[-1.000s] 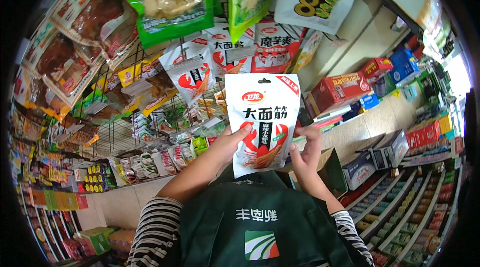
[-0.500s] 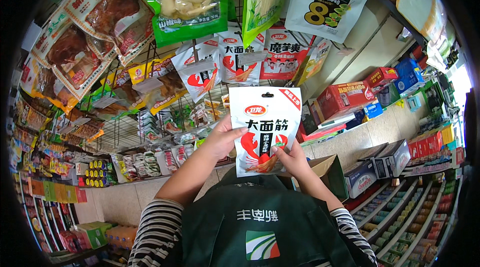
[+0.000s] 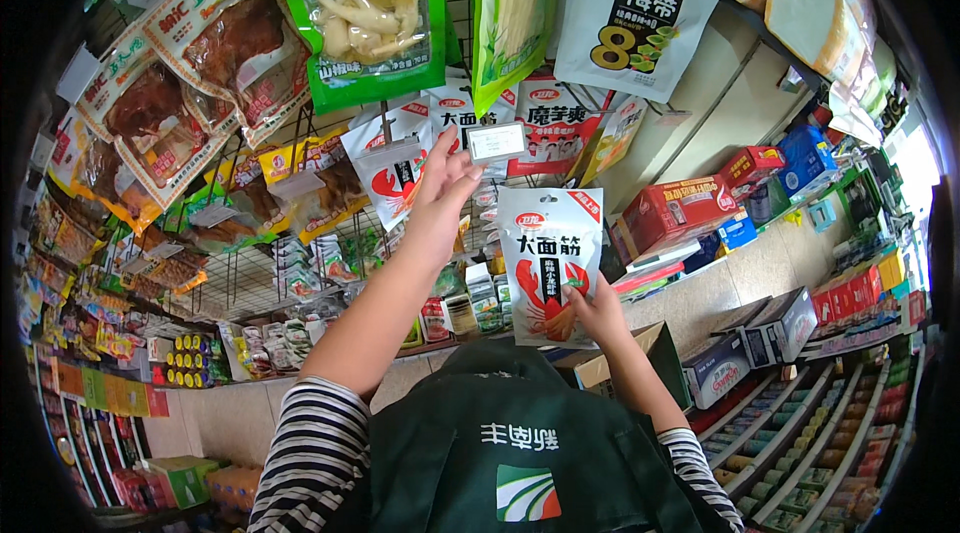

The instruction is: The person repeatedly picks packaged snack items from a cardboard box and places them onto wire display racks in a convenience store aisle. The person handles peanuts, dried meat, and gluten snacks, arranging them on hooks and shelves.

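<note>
A white snack bag [image 3: 525, 251] with red lobster claws printed on it is pinched at its lower right edge by my right hand [image 3: 594, 311]. The bag hangs upright in front of my dark green apron [image 3: 430, 433]. My left hand [image 3: 446, 178] is raised to the rack, its fingers apart and holding nothing. It reaches beside a price tag holder [image 3: 497, 141] at the end of a hook; whether the fingertips touch it I cannot tell. Behind the hand hang a matching white bag [image 3: 462, 105], partly covered, and a red-and-white bag [image 3: 556, 120].
Green bags of pale snacks [image 3: 375, 18] and a white bag with a black label [image 3: 640, 13] hang overhead. Bags of dark meat [image 3: 235, 33] hang to the left. Red boxes [image 3: 680, 208] stand on the right, with cartons [image 3: 720, 358] nearer the floor.
My left hand has let go of the snack bag and moved up to the rack. The bag, in my right hand alone, has shifted slightly right.
</note>
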`<state>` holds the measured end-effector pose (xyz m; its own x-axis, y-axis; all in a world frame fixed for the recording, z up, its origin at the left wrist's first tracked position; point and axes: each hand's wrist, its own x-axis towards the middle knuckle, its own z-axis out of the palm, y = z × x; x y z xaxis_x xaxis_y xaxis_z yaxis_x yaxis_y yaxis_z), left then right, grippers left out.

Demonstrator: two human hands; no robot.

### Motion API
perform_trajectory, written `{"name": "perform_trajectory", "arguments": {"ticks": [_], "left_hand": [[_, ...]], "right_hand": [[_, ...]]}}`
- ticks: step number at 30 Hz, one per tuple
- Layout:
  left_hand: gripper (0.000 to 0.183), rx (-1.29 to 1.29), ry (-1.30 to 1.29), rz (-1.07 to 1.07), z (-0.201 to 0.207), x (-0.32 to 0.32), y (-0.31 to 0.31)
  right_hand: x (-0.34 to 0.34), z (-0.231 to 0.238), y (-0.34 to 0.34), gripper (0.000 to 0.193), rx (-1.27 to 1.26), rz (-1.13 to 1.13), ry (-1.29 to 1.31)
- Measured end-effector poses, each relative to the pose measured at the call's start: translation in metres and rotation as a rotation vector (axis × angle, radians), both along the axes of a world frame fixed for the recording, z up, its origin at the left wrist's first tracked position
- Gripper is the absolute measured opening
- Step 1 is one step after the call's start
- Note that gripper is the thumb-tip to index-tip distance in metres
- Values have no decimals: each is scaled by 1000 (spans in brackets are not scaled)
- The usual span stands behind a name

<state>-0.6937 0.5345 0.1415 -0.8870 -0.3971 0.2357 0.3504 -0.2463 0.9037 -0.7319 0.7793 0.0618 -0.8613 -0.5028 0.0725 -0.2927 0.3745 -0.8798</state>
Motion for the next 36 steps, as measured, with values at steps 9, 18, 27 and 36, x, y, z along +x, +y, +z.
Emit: {"name": "perform_trajectory", "arguments": {"ticks": [9, 18, 27, 36], "left_hand": [[34, -175, -17, -23, 45, 4, -16], [32, -155, -30, -48, 49, 5, -23], [31, -157, -21, -21, 35, 9, -16], [53, -535, -69, 527, -76, 6, -1]], "right_hand": [[-27, 29, -49, 32, -54, 244, 10], [-51, 20, -83, 31, -129, 198, -83], [-62, 8, -102, 27, -322, 259, -306], [-68, -3, -117, 29, -471, 229, -626]]}}
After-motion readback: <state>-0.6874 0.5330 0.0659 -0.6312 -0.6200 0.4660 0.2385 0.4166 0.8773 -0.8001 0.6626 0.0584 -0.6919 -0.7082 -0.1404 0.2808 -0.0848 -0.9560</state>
